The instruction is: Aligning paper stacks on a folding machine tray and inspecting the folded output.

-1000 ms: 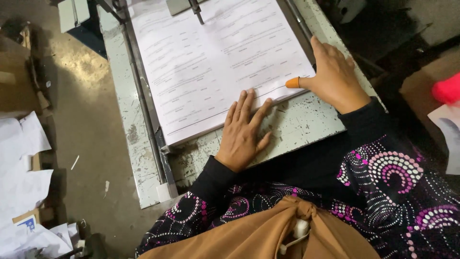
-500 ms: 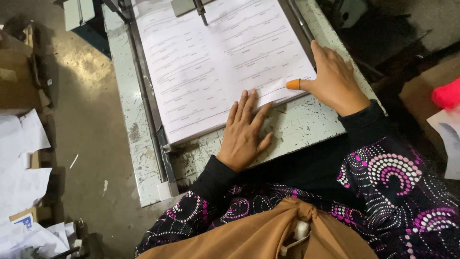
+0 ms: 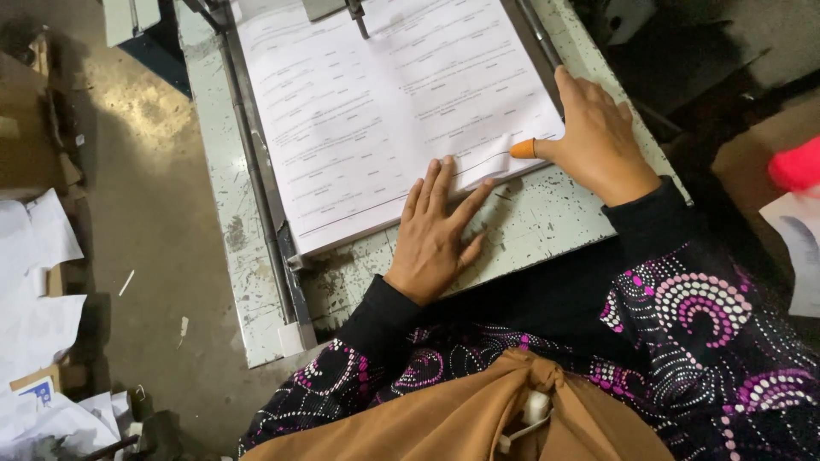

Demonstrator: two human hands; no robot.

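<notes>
A: Item one, the paper stack (image 3: 384,111)?

B: White printed sheets, lying flat on a worn, speckled metal table (image 3: 547,222), with the left edge against a dark metal rail (image 3: 260,188). A clamp arm (image 3: 354,15) crosses the far edge.

A: Left hand (image 3: 436,235)?

B: Flat, palm down, fingers spread. Fingertips rest on the near edge of the stack; the heel sits on the table. It grasps nothing.

A: Right hand (image 3: 598,141)?

B: At the near right corner of the stack, fingers along its right edge. The thumb wears an orange rubber tip (image 3: 523,148), pressed on the corner, where the top sheet is slightly lifted. Open hand, no closed hold on the sheets.

A: Surroundings?

B: Loose white paper scraps (image 3: 38,299) on the concrete floor (image 3: 145,213) to the left; a pink object (image 3: 799,166) at the right edge, unclear what.
</notes>
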